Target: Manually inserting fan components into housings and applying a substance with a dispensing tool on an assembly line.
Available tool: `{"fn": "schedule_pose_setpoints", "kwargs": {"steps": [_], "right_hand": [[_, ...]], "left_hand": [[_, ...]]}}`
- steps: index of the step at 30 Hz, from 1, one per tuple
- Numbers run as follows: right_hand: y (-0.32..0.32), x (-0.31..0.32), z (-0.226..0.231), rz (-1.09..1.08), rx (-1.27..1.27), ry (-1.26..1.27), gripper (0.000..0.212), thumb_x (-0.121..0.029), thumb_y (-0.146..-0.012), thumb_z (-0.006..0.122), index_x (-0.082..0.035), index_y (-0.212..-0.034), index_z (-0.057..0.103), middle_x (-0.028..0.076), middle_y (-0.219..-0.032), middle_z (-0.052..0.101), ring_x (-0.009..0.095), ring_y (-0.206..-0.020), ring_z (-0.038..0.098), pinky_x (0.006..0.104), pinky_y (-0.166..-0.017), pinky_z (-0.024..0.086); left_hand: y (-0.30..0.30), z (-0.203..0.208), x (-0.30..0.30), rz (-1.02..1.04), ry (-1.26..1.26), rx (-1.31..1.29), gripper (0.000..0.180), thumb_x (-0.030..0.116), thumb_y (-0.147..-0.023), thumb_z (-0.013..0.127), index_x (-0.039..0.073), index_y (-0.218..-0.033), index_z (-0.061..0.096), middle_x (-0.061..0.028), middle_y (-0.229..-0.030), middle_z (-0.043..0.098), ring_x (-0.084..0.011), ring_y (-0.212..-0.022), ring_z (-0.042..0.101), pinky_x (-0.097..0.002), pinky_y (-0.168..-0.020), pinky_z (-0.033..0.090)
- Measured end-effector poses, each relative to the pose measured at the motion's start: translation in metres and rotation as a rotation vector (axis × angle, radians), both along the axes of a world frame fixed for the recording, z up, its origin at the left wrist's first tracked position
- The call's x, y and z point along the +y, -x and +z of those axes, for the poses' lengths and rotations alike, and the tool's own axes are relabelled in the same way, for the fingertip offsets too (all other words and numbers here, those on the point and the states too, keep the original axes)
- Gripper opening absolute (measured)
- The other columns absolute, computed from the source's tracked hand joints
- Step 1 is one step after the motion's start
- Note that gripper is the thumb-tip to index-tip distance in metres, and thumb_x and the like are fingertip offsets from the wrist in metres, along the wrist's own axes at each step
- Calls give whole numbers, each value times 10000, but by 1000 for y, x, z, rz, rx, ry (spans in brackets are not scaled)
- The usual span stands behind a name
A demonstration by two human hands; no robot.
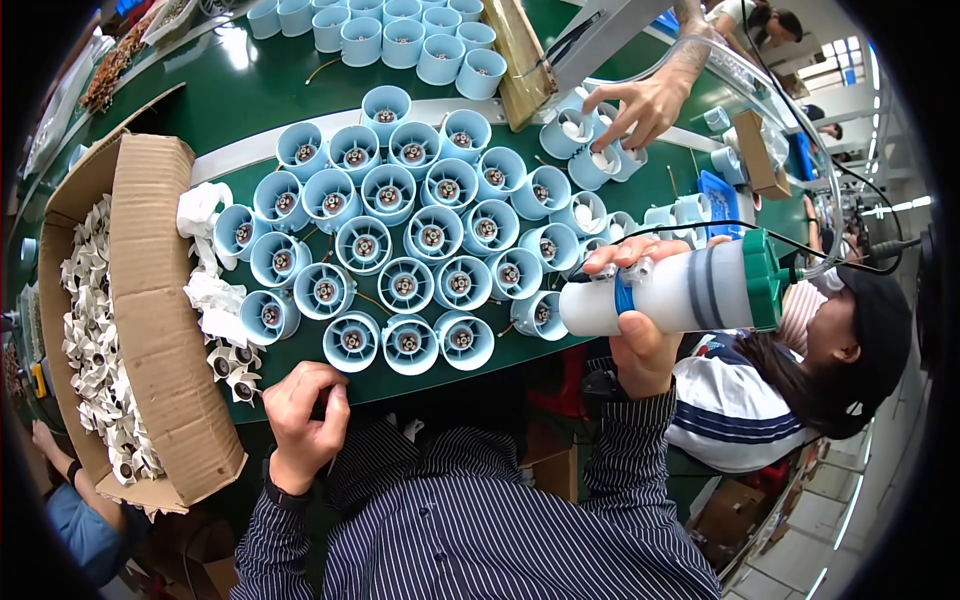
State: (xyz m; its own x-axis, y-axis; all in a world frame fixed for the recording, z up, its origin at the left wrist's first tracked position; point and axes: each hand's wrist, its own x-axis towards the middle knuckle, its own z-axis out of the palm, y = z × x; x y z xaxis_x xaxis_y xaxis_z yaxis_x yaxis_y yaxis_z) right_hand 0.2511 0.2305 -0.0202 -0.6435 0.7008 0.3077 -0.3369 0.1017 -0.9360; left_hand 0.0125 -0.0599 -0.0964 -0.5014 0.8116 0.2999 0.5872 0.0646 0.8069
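Observation:
My right hand (pixel 645 350) is wrapped round a thick white dispensing syringe barrel (pixel 690 295) with dark bands and a green cap; a clear hose runs from the cap. The barrel lies nearly level over the table's right side, its blunt end just beside the nearest blue housings. My left hand (pixel 305 415) is closed in a loose fist at the table's front edge, with nothing visible in it. Ahead of both hands stand several light-blue round housings (pixel 405 285), open upward, each with a small motor inside. Some at the right hold white discs.
A cardboard box (pixel 150 310) of white fan impellers stands at left, beside loose impellers (pixel 235 370) and white plastic bags (pixel 215 300). More blue housings (pixel 440 58) stand beyond a metal rail. A co-worker's hand (pixel 645 108) reaches into housings at far right; another person (pixel 760 390) sits at right.

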Motion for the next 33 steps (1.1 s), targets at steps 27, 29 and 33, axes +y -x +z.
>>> {"fn": "schedule_pose_setpoints", "kwargs": {"steps": [27,29,33], "right_hand": [[13,1,12,13,30,-3,625,-215,-845,891,-109,-1328,509,102,-1278,605,344,-1207,652,516,-1085,520],[23,1,13,10,39,-6,626,-216,-849,890,-107,-1333,508,105,-1278,603,344,-1210,653,518,-1078,525],[45,5,9,0,18,-17,615,-223,-863,883,-101,-1334,507,109,-1278,598,346,-1214,656,517,-1077,524]], "left_hand": [[0,1,-1,4,-1,-1,88,-68,-855,689,-13,-924,687,-104,-820,688,-184,-614,592,-306,-557,436],[0,2,-2,0,2,-5,93,-68,-850,692,-12,-924,690,-105,-821,692,-184,-612,594,-306,-555,436],[0,3,-1,19,0,7,120,-63,-811,706,15,-899,679,-108,-825,709,-216,-587,639,-325,-550,490]]}}
